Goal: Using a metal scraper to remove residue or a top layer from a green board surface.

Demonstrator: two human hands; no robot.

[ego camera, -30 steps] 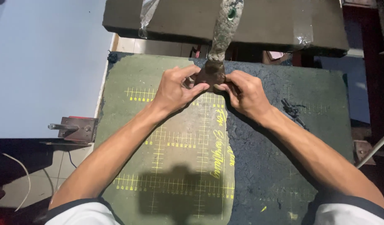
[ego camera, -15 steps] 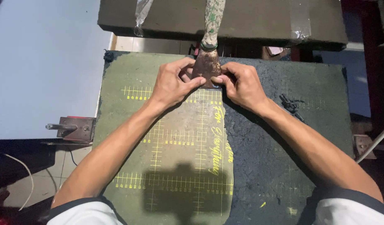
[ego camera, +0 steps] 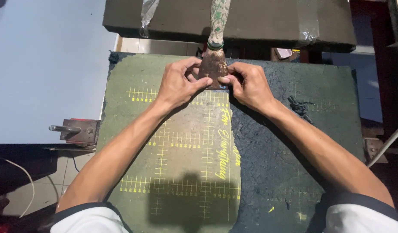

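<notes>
Work piece: your fingers pin a small dark piece (ego camera: pixel 219 85) flat on the cutting mat (ego camera: pixel 173 142), near the mat's far edge, about midway along it; most of the piece is hidden, so you cannot tell what it is.
Blade: the rusty flared blade of a scraper-like tool (ego camera: pixel 213 65) stands on that piece, its mottled handle rising away from you.
Left hand (ego camera: pixel 178 84): fingers curled close, thumb and forefinger tips pressed to the blade's left edge.
Right hand (ego camera: pixel 250 83): fingers bent close, tips pinching at the blade's right lower corner.
Step in hand: seemingly lining the piece up under the blade.
Next move calls for: steady, even fingertip pressure, tips kept off the blade's bottom edge.
Mat surface: worn black across its right half.
Around: a black tangle of scrap (ego camera: pixel 299 105) near the mat's right edge; a metal bracket (ego camera: pixel 78 130) off its left edge.
In the way: nothing but your own fingertips.
</notes>
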